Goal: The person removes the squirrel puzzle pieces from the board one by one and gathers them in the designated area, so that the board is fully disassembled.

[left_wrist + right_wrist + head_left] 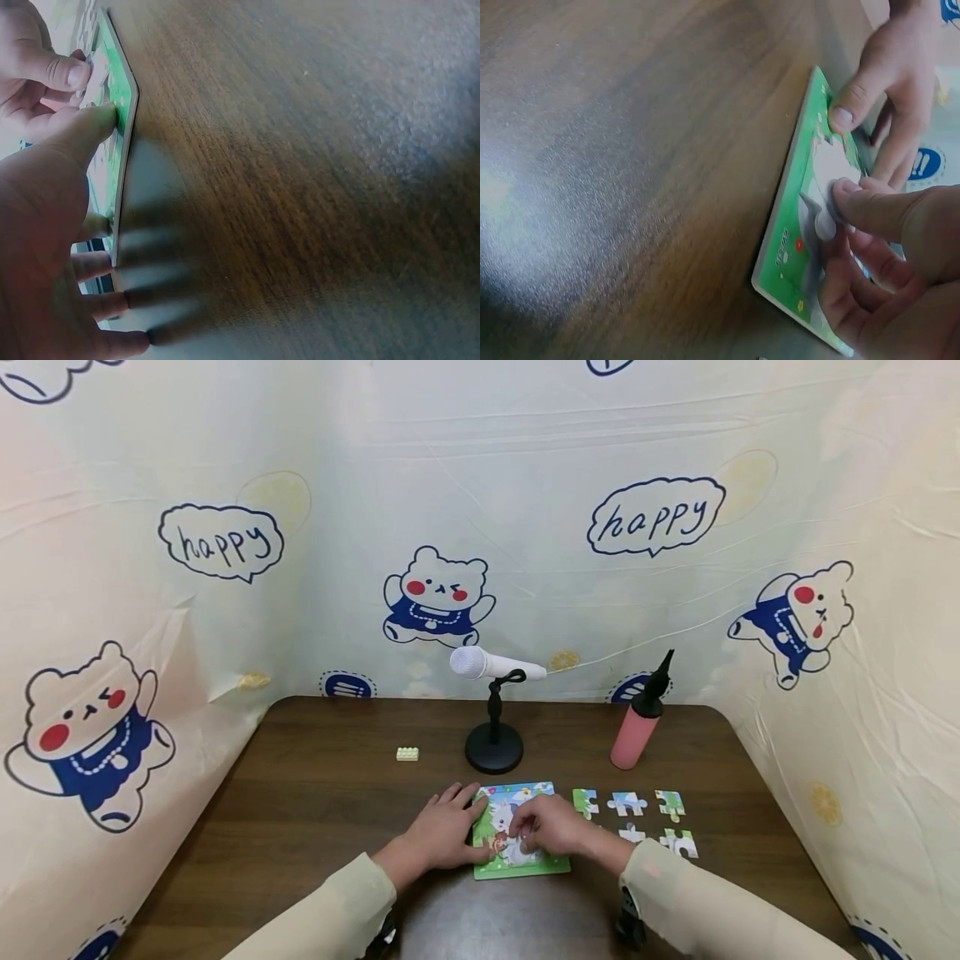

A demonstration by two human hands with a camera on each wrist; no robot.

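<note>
A puzzle board (pixel 517 866) with a green border and a white cartoon animal picture lies flat on the table. My left hand (pixel 444 833) rests along its left side with fingers spread; the thumb (pixel 844 116) touches the green border. Over the board's middle, my right hand (pixel 553 824) pinches a puzzle piece (pixel 825 223) between thumb and curled fingers. Only a pale rounded part of that piece shows, the rest hidden by the fingers. Several loose puzzle pieces (pixel 627 802) lie in rows to the right of the board.
Behind the board stands a white microphone (pixel 517 667) on a black round-based stand (pixel 494 749). A pink bottle with a black nozzle (pixel 636 737) stands at the back right. One cream toy brick (pixel 407 754) lies back left. A printed curtain (pixel 525 468) surrounds the wooden table (pixel 315 827).
</note>
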